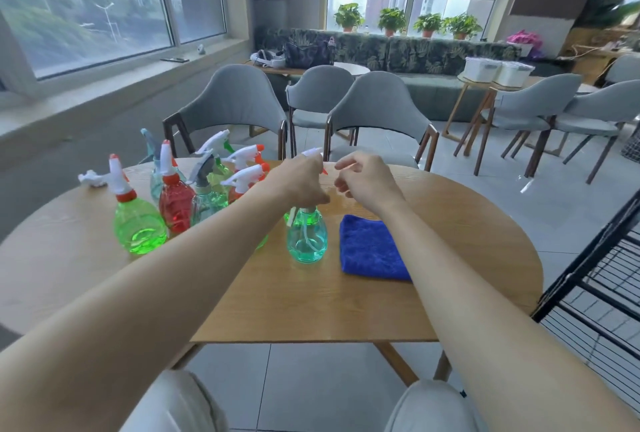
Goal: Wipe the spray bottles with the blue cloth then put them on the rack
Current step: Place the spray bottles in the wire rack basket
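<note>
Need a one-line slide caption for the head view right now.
Left hand grips the teal spray bottle by its head, right hand empty beside it, blue cloth folded on the table.

**No words to read**

No letters, numbers, brand names or signs can be read anywhere in this view. The spray bottles (140,227) are plain see-through plastic with no label that can be read. The blue cloth (370,248) shows no tag or print.
</note>
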Demonstrator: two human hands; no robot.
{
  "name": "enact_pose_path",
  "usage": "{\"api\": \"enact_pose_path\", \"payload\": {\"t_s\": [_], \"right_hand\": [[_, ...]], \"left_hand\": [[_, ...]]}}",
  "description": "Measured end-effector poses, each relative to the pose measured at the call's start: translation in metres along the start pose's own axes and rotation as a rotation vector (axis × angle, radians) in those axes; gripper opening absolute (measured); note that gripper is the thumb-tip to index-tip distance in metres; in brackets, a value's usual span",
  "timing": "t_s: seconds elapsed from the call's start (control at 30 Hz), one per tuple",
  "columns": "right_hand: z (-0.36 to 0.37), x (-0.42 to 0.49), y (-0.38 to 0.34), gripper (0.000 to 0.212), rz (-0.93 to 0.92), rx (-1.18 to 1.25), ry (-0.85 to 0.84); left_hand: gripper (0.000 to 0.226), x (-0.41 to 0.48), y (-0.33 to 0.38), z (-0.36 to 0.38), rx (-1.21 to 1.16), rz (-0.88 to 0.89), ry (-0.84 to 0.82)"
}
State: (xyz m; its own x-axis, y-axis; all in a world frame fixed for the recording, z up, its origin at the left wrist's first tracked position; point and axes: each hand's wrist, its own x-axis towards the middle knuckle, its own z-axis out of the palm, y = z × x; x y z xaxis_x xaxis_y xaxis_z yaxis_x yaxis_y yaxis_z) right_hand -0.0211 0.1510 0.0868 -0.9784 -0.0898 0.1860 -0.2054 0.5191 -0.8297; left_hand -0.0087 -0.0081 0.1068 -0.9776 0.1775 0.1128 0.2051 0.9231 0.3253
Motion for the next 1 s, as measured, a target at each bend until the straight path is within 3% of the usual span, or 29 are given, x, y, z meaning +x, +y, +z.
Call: {"api": "enact_pose_path", "payload": {"t_s": [0.07,0.2,0.37,0.63,0.7,0.83,0.93,1.0], "right_hand": [[0.009,-0.006,-0.003,0.023,-0.014,-0.045,-0.026],[0.016,-0.013,-0.003,0.025,-0.015,-0.120,-0.056],[0.020,-0.011,-0.003,0.027,0.019,-0.032,-0.059],[0.014,-0.009,0.000,0.074,0.109,0.318,-0.089],[0.015,-0.010,-0.001,0.059,0.082,0.345,-0.108],[0.017,-0.005,0.000,0.027,0.032,0.317,0.038],[0.011,0.003,0.007,0.020,0.003,0.298,0.101],[0.009,0.010,0.014,0.020,0.022,0.307,0.142]], "left_hand": [[0.065,-0.007,-0.010,0.002,-0.048,-0.026,-0.029],[0.041,-0.010,-0.024,0.006,-0.113,-0.045,0.043],[0.037,-0.011,-0.020,0.001,-0.196,0.007,0.090],[0.022,0.005,-0.014,-0.018,-0.570,-0.003,0.329],[0.021,0.008,-0.009,-0.022,-0.682,0.015,0.363],[0.024,0.012,0.001,-0.024,-0.784,0.043,0.352],[0.042,0.021,0.000,-0.023,-0.760,-0.020,0.351],[0.034,0.032,-0.006,-0.017,-0.638,-0.077,0.323]]}}
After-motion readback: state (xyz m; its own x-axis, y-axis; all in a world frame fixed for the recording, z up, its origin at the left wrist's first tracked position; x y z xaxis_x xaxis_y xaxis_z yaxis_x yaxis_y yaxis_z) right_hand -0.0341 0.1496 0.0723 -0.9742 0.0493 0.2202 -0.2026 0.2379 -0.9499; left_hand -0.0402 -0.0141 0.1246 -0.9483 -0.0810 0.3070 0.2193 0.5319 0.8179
